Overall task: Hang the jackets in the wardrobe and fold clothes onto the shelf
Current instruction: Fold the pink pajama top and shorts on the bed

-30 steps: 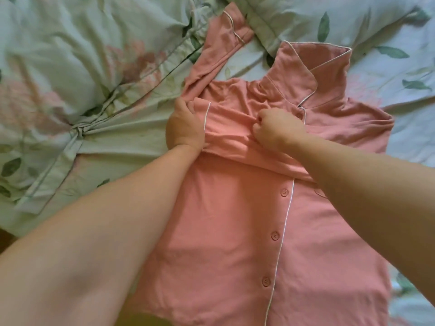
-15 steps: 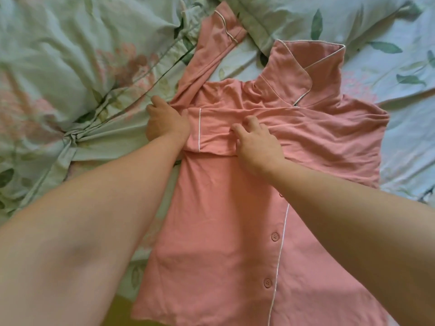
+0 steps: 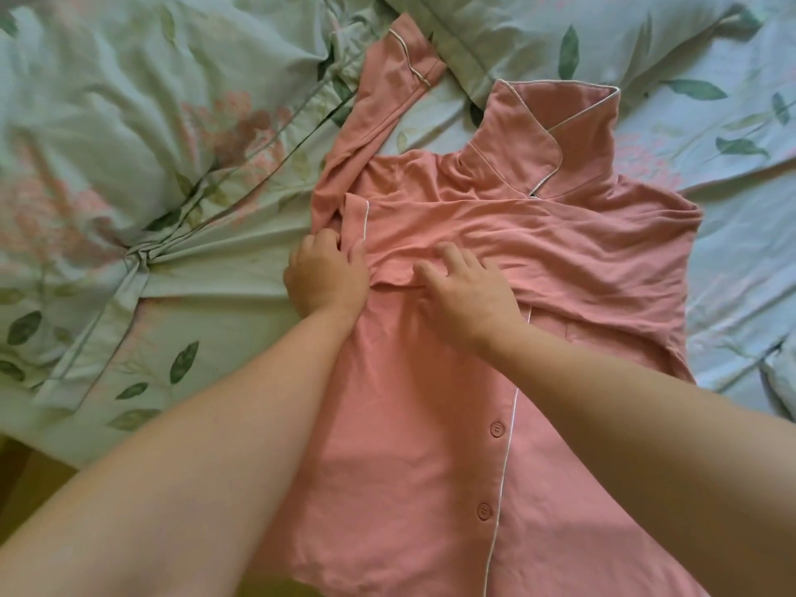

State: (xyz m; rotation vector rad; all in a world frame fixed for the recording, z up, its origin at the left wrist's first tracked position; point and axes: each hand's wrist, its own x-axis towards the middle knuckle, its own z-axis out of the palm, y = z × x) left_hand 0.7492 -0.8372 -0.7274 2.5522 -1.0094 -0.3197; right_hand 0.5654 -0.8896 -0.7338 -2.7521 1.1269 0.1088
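Note:
A pink button-up pyjama shirt (image 3: 430, 424) with white piping lies front-up on the bed, collar (image 3: 555, 131) at the far end. One sleeve (image 3: 495, 226) is folded across the chest; the other sleeve (image 3: 387, 92) stretches away to the upper left. My left hand (image 3: 325, 275) is at the shirt's left edge, thumb on top of the folded sleeve's cuff (image 3: 355, 217) and fingers curled at its end. My right hand (image 3: 467, 295) lies flat with spread fingers on the lower edge of the folded sleeve.
The shirt rests on a pale green floral bedsheet (image 3: 215, 321). A rumpled duvet (image 3: 129, 122) bulks up on the left and a pillow (image 3: 560, 32) lies beyond the collar. The bed's near edge (image 3: 38, 450) shows at lower left.
My right hand has gone from a fist pinching the folded sleeve to a flat, spread palm on it. Both hands have shifted slightly left and nearer to me.

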